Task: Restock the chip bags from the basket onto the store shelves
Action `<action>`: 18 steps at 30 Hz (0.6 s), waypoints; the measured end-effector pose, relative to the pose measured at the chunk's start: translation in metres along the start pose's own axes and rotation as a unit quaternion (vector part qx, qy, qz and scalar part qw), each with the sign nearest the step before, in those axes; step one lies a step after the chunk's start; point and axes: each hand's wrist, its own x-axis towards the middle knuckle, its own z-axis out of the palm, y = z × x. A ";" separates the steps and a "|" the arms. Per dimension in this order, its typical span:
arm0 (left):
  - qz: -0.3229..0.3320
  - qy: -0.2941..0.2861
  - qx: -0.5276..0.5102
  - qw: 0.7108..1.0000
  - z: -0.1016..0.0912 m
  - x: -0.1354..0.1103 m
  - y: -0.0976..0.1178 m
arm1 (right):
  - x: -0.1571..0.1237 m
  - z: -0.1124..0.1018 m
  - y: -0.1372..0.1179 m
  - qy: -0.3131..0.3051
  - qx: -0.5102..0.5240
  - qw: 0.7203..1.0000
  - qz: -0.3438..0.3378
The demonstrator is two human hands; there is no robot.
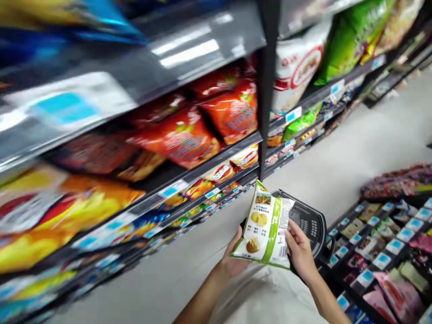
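A white and green bag of chips [259, 234] with potato pictures on its printed side is held up in front of my body. My left hand [234, 256] grips its left edge, the fingers partly hidden behind the bag. On the opposite edge, my right hand [299, 246] has its thumb on the front and its fingers closed round the side. Behind and below the bag is a black plastic shopping basket [315, 225], largely covered by the bag and my right hand; what bears its weight is hidden.
Shelves of snack bags run along the left, with red bags [184, 139] and yellow bags [111, 198]. A dark upright post [266, 67] divides them. At the right stands a low display rack [381, 258] of small packets. Pale floor [324, 164] lies between.
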 end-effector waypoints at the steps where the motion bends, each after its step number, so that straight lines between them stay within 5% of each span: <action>1: 0.021 -0.020 -0.021 0.999 0.000 -0.012 -0.009 | -0.004 0.001 -0.007 -0.025 -0.024 0.999 -0.022; 5: 0.158 -0.056 -0.089 0.982 0.006 -0.061 -0.050 | -0.018 0.008 -0.031 -0.130 -0.093 0.983 -0.090; 12: 0.349 0.094 -0.162 0.918 0.039 -0.140 -0.095 | -0.050 0.045 -0.052 -0.260 -0.124 0.946 -0.149; 18: 0.443 0.167 -0.192 0.859 0.013 -0.181 -0.108 | -0.103 0.085 -0.050 -0.326 -0.145 0.903 -0.238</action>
